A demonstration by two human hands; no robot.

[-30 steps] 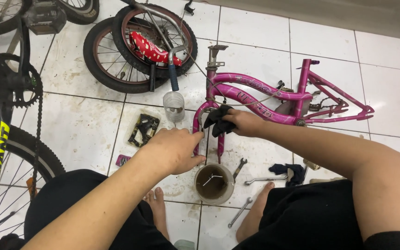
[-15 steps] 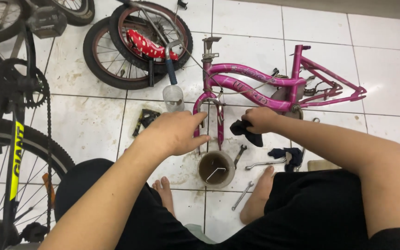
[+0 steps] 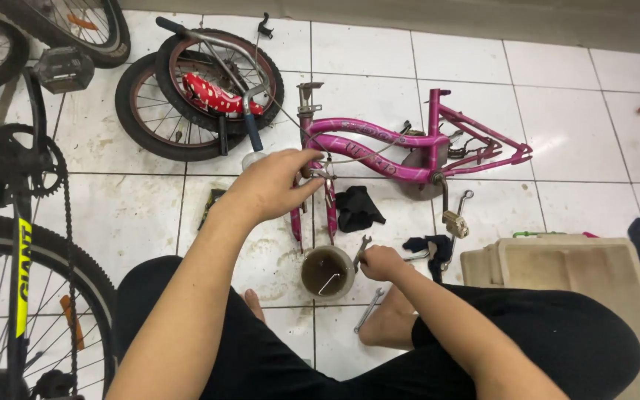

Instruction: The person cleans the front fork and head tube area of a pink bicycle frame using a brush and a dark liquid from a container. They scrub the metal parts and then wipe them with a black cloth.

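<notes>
A pink child's bicycle frame (image 3: 379, 144) lies on the white tiles in front of me. Its fork (image 3: 329, 211) points toward me. My left hand (image 3: 272, 185) reaches over and grips the top of the fork where it meets the frame. My right hand (image 3: 381, 261) is lower, beside a round brown cup (image 3: 327, 272) with a bent metal piece inside. Its fingers are closed on a small wrench (image 3: 363, 246). A black rag (image 3: 357, 207) lies loose on the floor just right of the fork.
Two small wheels (image 3: 187, 96) with a red seat and handlebar lie at the back left. A large black bicycle (image 3: 16, 244) stands at the left edge. A second wrench (image 3: 370, 308) lies by my foot, and a beige box (image 3: 579, 274) sits at the right.
My right hand let the black rag drop to the floor and came down to the wrench beside the cup. My left hand moved up from the cup to the fork's top.
</notes>
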